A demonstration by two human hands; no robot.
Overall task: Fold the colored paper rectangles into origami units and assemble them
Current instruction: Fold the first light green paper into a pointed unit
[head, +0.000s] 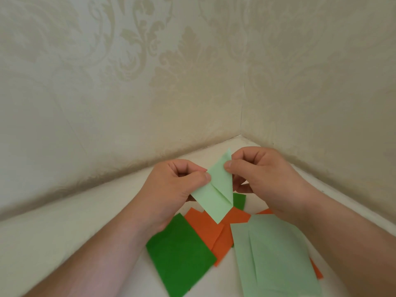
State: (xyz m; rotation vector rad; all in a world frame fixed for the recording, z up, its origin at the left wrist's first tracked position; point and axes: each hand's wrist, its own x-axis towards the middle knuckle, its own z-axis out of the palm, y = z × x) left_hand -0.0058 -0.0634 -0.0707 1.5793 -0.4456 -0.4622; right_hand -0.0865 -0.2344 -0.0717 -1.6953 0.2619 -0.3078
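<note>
Up close, seen from above, two bare hands hold a partly folded light green paper unit (216,191) in the air over a pale surface (85,228) set in a corner of patterned cream wallpaper. The unit is a long, narrow pointed shape, its long axis running from an upper tip near the right hand down to a lower tip pointing toward the viewer. The left hand (171,185) pinches the unit's left edge at mid-length, fingers curled; the right hand (261,174) pinches the upper right edge, thumb on top. Both hands sit equally close, one on each side. A diagonal crease and a small folded flap show near the middle.

Below lie flat sheets: a dark green rectangle (180,256), matte and slightly fuzzy-looking; orange sheets (212,232), overlapping; and light green rectangles (276,260) stacked at the right, smooth and thin. The next crease probably folds across the long axis.
</note>
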